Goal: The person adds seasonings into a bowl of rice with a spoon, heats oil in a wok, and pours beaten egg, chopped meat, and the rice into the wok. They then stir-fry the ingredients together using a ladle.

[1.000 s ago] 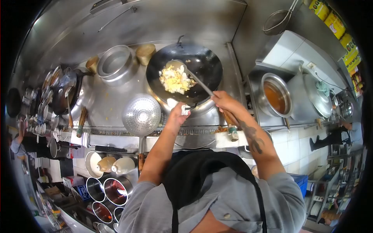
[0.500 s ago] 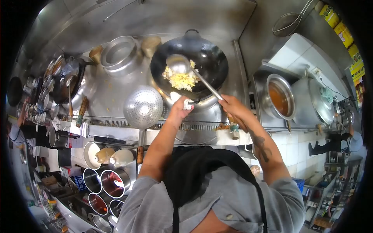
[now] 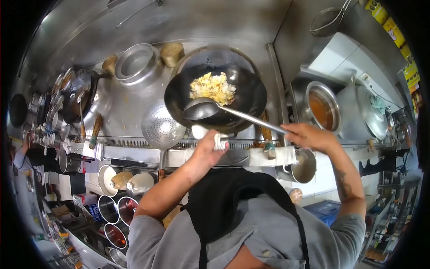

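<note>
A black wok (image 3: 248, 92) is tilted toward me over the stove ring. Egg and rice (image 3: 212, 87), yellow and white, lie in its middle. Through a folded white cloth (image 3: 201, 132), my left hand (image 3: 208, 148) is closed on the wok's near handle, which the cloth and fingers mostly hide. My right hand (image 3: 309, 136) grips the shaft of a long metal ladle (image 3: 201, 110). The ladle's bowl rests inside the wok, on the near side of the food.
A perforated skimmer (image 3: 162, 125) lies left of the wok. Behind it stand stacked metal pots (image 3: 135, 62). A pot of orange-brown liquid (image 3: 321, 110) sits at the right. Bamboo brushes (image 3: 96, 130) lie along the stove's front edge. Another person (image 3: 31, 154) stands far left.
The wok has come nearer to me and tilted, its far side lifting off the ring. My right hand moved right and toward me, drawing the ladle to the near side of the food.
</note>
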Demonstrator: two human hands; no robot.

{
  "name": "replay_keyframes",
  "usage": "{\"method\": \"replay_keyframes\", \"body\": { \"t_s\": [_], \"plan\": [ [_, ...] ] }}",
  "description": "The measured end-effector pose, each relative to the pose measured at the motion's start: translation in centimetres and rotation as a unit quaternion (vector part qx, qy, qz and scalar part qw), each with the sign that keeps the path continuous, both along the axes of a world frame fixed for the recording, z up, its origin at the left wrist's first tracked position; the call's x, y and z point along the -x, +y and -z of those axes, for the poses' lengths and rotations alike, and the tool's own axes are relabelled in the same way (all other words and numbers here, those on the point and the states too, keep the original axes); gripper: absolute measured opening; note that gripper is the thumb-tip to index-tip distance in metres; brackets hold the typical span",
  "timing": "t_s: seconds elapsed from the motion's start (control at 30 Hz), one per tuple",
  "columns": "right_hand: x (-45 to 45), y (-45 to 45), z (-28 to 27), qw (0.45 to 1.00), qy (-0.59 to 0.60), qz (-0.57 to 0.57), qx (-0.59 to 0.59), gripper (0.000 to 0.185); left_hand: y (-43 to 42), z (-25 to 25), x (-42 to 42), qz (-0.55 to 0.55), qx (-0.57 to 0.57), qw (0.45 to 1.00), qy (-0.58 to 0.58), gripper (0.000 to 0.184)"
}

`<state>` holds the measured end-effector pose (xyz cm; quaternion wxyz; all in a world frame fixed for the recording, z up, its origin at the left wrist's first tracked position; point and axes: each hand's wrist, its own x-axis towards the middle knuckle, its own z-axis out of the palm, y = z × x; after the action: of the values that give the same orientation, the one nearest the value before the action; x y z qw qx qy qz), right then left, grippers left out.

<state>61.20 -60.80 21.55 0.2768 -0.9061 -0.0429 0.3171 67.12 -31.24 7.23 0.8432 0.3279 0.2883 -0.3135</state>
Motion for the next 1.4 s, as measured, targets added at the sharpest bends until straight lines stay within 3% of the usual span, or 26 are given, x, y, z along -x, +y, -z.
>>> {"method": "replay_keyframes", "body": {
  "t_s": [0.03,0.07,0.1,0.13,0.17,0.2,0.23,0.3,0.37,0.4,0.5,0.53,0.63,0.7,0.73,0.77,0.8,0.9,1.03,1.17,1.2,1.33,1.4],
  "plan": [
    [-1.0,-0.7,2.2,0.997,-0.065,-0.037,0.005,0.042,0.0,-1.0,0.0,-0.022,-0.033,0.999,0.031,0.011],
    [-2.4,-1.8,6.1,0.988,-0.134,-0.072,0.010,0.041,0.5,-0.1,-0.8,0.003,-0.015,0.998,-0.062,0.009],
    [-3.4,-2.7,8.3,0.972,-0.207,-0.106,0.020,0.040,0.4,2.1,-3.2,-0.019,0.029,0.999,0.027,0.006],
    [-3.9,-1.2,8.5,0.982,-0.177,-0.039,0.051,0.040,0.1,4.5,-1.9,-0.020,-0.071,0.989,-0.125,0.006],
    [-4.5,0.3,8.5,0.985,-0.149,0.027,0.083,0.040,0.6,8.3,-1.0,-0.013,-0.002,0.997,-0.082,0.005],
    [-4.6,0.1,9.6,0.967,-0.229,0.008,0.111,0.038,1.1,12.1,0.0,-0.005,0.062,0.997,-0.034,0.005],
    [-4.0,0.2,10.7,0.943,-0.303,-0.009,0.138,0.037,1.4,12.8,2.6,0.023,0.021,0.998,-0.051,0.008],
    [-2.5,0.0,8.9,0.931,-0.353,0.032,0.082,0.040,1.4,9.2,5.6,0.044,-0.029,0.996,-0.076,0.012],
    [-1.1,-0.3,8.4,0.914,-0.401,0.061,0.015,0.043,1.4,9.8,2.3,-0.009,0.006,0.998,-0.057,0.010],
    [-0.7,0.2,7.1,0.928,-0.358,0.102,0.033,0.046,1.6,10.8,-1.1,-0.005,0.021,0.998,-0.059,0.007],
    [0.0,3.0,2.1,0.917,-0.262,0.249,-0.170,0.044,1.3,10.5,-8.0,-0.006,0.007,0.999,-0.048,0.009],
    [0.0,3.9,1.4,0.888,-0.226,0.283,-0.284,0.041,0.9,11.2,-8.8,-0.001,-0.012,0.999,-0.050,0.010],
    [-1.9,5.3,1.4,0.819,-0.107,0.304,-0.476,0.042,0.0,13.6,-10.0,0.004,-0.039,0.997,-0.060,0.012],
    [-3.7,5.5,5.7,0.711,0.011,0.276,-0.646,0.042,-0.1,13.6,-10.0,0.006,-0.046,0.997,-0.058,0.011],
    [-4.9,5.2,9.0,0.665,0.088,0.279,-0.687,0.041,-0.2,12.6,-9.8,0.007,-0.046,0.998,-0.053,0.010],
    [-6.0,5.4,12.1,0.654,0.134,0.302,-0.680,0.040,-0.2,12.2,-9.6,0.010,-0.045,0.998,-0.047,0.010],
    [-7.3,5.6,14.8,0.692,0.150,0.332,-0.623,0.032,-0.3,12.7,-9.8,0.013,-0.034,0.998,-0.052,0.010],
    [-10.6,5.9,19.0,0.677,0.235,0.430,-0.549,0.023,0.1,13.5,-10.2,0.011,-0.029,0.998,-0.060,0.011],
    [-9.2,8.6,12.3,0.801,0.079,0.385,-0.451,0.023,-0.5,12.3,-9.5,-0.008,-0.043,0.997,-0.056,0.011],
    [-9.9,9.0,12.0,0.768,0.088,0.346,-0.531,0.036,-0.3,10.9,-8.9,0.000,-0.031,0.998,-0.061,0.012],
    [-10.7,9.3,12.6,0.767,0.094,0.361,-0.522,0.030,-0.2,10.7,-8.9,-0.001,-0.031,0.998,-0.059,0.013],
    [-14.1,10.8,15.8,0.892,0.023,0.357,-0.275,0.025,-0.1,10.7,-9.1,0.009,-0.016,0.999,-0.052,0.013],
    [-13.1,10.5,15.6,0.891,-0.022,0.341,-0.298,0.025,-0.3,10.9,-9.0,-0.003,-0.020,0.998,-0.057,0.013]
  ]
}}
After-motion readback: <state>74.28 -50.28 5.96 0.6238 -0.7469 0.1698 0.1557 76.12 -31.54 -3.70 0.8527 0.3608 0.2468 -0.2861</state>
